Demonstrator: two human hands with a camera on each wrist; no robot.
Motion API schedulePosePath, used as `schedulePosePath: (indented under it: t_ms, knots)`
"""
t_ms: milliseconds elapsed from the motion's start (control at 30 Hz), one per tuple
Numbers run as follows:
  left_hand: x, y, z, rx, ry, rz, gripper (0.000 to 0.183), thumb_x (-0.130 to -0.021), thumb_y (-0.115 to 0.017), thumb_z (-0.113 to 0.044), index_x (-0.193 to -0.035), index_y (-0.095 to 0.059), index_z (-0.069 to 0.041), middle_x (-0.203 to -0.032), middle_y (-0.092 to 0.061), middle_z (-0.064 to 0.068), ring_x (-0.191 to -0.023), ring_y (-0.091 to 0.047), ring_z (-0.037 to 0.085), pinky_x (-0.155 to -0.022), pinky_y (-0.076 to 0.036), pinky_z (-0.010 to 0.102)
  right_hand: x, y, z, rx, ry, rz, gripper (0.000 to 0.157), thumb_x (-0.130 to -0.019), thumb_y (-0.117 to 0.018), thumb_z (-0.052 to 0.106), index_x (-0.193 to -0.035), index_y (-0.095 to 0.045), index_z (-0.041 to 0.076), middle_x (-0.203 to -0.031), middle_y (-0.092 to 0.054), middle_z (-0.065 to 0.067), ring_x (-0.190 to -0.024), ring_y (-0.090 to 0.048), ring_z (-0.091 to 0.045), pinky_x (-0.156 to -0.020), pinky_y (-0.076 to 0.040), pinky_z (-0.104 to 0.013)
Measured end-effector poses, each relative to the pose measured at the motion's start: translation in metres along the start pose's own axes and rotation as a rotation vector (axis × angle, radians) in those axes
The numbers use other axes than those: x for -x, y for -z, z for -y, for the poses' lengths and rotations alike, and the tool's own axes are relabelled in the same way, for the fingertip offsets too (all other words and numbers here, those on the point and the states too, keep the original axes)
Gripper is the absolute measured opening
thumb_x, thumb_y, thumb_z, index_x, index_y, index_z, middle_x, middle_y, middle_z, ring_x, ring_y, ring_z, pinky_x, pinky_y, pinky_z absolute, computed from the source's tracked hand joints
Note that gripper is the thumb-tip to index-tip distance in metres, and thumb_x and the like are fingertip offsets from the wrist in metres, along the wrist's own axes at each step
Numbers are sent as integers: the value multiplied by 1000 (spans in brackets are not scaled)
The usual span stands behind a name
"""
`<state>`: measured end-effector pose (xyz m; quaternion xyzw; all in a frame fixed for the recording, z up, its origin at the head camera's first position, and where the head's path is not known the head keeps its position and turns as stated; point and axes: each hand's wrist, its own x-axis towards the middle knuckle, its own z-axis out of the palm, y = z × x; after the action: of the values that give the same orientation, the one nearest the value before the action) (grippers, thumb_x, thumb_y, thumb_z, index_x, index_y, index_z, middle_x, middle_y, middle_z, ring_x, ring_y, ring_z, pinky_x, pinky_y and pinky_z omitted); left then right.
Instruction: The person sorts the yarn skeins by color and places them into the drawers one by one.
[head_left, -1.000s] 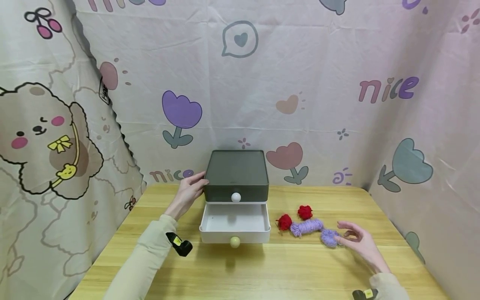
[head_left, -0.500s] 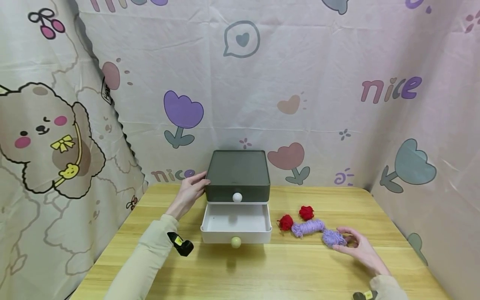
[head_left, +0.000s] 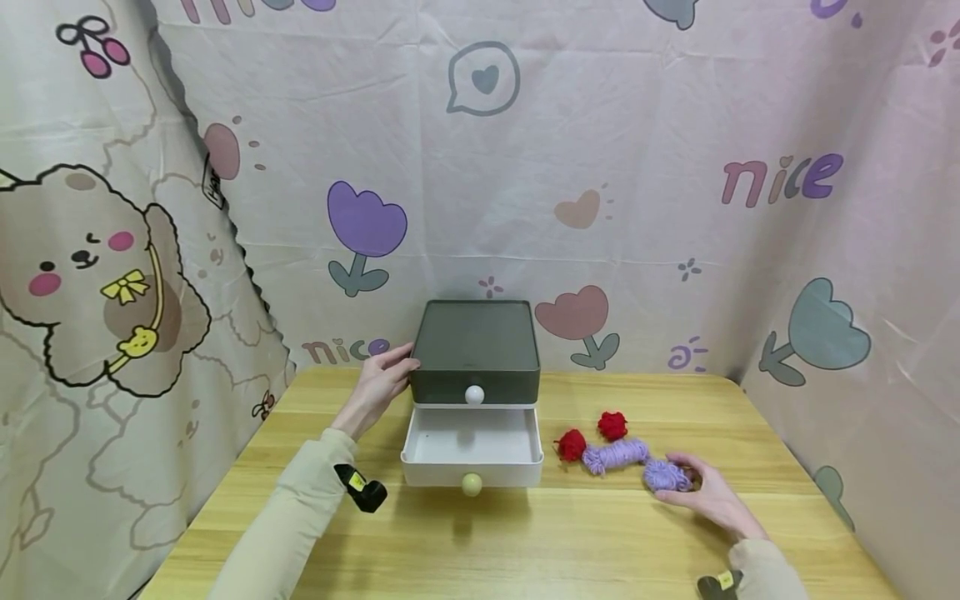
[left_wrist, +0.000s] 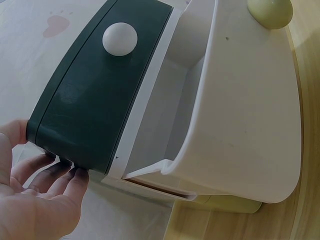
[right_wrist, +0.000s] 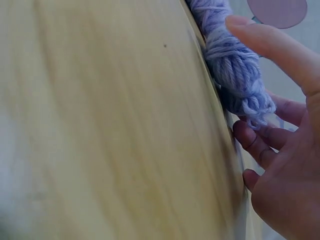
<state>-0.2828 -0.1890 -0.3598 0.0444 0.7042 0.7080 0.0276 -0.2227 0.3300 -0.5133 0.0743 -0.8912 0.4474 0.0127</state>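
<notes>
My left hand [head_left: 378, 387] rests its fingertips against the left side of a small two-tier drawer box [head_left: 476, 333] with a dark grey-green top. In the left wrist view, the thumb lies at the box's corner and the other fingers [left_wrist: 75, 190] touch its side wall. The white lower drawer [head_left: 472, 475], with a pale yellow-green knob, is pulled out. My right hand [head_left: 708, 500] reaches around a lavender yarn bundle [head_left: 666, 475] on the table, thumb on the near side and fingers beyond it. In the right wrist view, the thumb overlaps the lavender yarn [right_wrist: 235, 70].
A second lavender yarn bundle [head_left: 617, 456] lies left of the first. Two red yarn balls, one nearer [head_left: 572, 445] and one farther back [head_left: 612, 426], lie beside it. A printed curtain [head_left: 480, 167] stands behind the wooden table [head_left: 585, 542].
My right hand has moved left and closed in around the end lavender yarn bundle. The left hand stays against the drawer box. The view shifted slightly at first.
</notes>
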Motion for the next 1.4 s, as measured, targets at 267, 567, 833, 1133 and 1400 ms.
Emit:
schedulePosePath:
  t_ms: [267,567,833,1133,1400]
  knots:
    - [-1,0,0,-2,-3,2,55,-89,-53,-16,-139,-32,-9,-147,-23,13,-134,-27,26,-109,-25,42,-4,-2,-1,50,47,-12,68,-67,-76,21,-123,-46,-1,-106,-57,-15,-85,-49,1,-73,-43,-16]
    - [-1,-1,0,15,6,1,55,-88,-54,-15,-138,-32,-9,-147,-24,13,-133,-27,25,-109,-25,42,-3,-2,-2,47,25,-37,60,-68,-75,20,-119,-51,0,-108,-57,-14,-85,-48,3,-73,-41,-15]
    - [-1,0,1,13,4,-4,55,-88,-53,-15,-138,-32,-9,-147,-24,14,-133,-28,25,-109,-25,42,-2,1,4,75,8,-41,61,-69,-74,21,-121,-49,1,-115,-57,-17,-90,-50,0,-77,-41,-15]
    - [-1,0,1,-3,-3,-1,55,-89,-53,-16,-138,-32,-9,-147,-23,13,-133,-28,26,-109,-25,42,-5,11,26,134,40,-60,58,-68,-75,23,-118,-53,3,-111,-58,-16,-92,-51,-13,-74,-43,-24]
    - [0,0,0,1,-10,5,55,-89,-53,-16,-139,-31,-8,-147,-22,14,-133,-27,26,-109,-25,42,-15,22,51,165,134,-43,53,-70,-74,24,-114,-55,3,-112,-59,-17,-98,-54,-27,-75,-45,-25]
